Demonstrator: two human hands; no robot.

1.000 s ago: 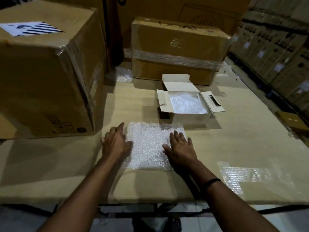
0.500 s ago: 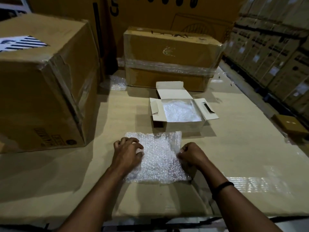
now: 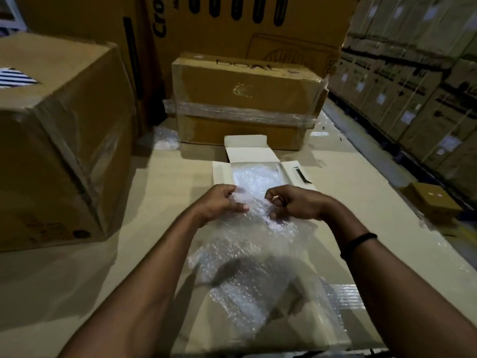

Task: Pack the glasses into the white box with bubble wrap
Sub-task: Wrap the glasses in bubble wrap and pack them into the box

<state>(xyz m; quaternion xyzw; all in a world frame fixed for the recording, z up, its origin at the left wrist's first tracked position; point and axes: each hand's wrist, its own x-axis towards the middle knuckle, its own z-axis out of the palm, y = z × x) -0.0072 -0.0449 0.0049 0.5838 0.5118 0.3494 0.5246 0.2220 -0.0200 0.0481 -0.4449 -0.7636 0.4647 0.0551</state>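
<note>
While both forearms reach forward side by side, the left hand [image 3: 219,202] and the right hand [image 3: 294,202] each pinch the far edge of one bubble wrap sheet [image 3: 245,259] in curled fingers — holding it up over the cardboard table [image 3: 361,197], just in front of the one white box [image 3: 222,171], whose three flaps stand open, a second wrap piece [image 3: 255,177] inside.

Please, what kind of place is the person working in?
Most likely a warehouse packing area: stacked labelled cartons line the right side, large taped cardboard boxes stand close by, and bubble wrap is held above a cardboard-covered surface.
</note>
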